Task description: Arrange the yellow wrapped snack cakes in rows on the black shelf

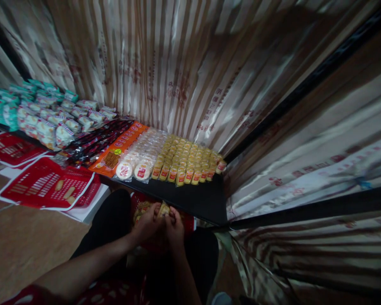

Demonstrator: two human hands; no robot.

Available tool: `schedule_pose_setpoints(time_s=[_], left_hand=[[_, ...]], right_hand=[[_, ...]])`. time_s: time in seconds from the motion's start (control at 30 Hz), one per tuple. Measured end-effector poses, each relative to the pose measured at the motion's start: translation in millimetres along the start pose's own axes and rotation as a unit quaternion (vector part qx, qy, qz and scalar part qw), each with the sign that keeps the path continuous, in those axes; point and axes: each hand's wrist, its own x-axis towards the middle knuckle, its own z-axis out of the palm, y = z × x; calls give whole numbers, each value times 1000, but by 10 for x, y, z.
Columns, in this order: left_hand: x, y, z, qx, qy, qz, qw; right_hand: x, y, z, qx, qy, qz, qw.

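Between my knees, my left hand (pixel 148 221) and my right hand (pixel 175 225) are closed by the fingertips on one small yellow-wrapped snack pack (pixel 164 209). Below them sits a red basket (pixel 190 224) with more yellowish packs (pixel 142 208) in it, partly hidden by my hands and forearms. Just beyond, on a black shelf (pixel 206 197), stand rows of yellow snack packs (pixel 180 169) with red and orange labels. Left of those rows lie white round packs (pixel 142 170) in clear wrappers.
Farther left along the shelf are an orange packet (pixel 116 154), dark shiny packets (pixel 92 142), white bags (pixel 55 123) and teal bags (pixel 11 112). Red baskets (pixel 44 186) rest at the left. Behind the shelf hangs printed sheeting (pixel 178 63), with a dark bar (pixel 292 101) crossing at right.
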Motion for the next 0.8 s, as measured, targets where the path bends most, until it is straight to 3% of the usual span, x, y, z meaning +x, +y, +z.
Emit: schedule_pose_setpoints(time_s=[0.1,0.23,0.53,0.6,0.7,0.8], left_hand=[[-44,63,-12,101,26,113,988],[-101,146,5,167,20,216,962],[-165,255,26,118,22,257,959],[-140,263,7,97,31,237,966],[-88,294,-10,51,56,136,988],[-47,319,17,-39,16,29,999]], right_hand=[[-23,-92,-31,25,19,22,999],[-65,-269,-63,104,-9,60,993],[-45,-414,-92,195,-10,75,978],[-27,-442,-110,215,-8,78,973],[-1,-498,-136,253,10,77,964],[16,-503,-145,274,40,74,958]])
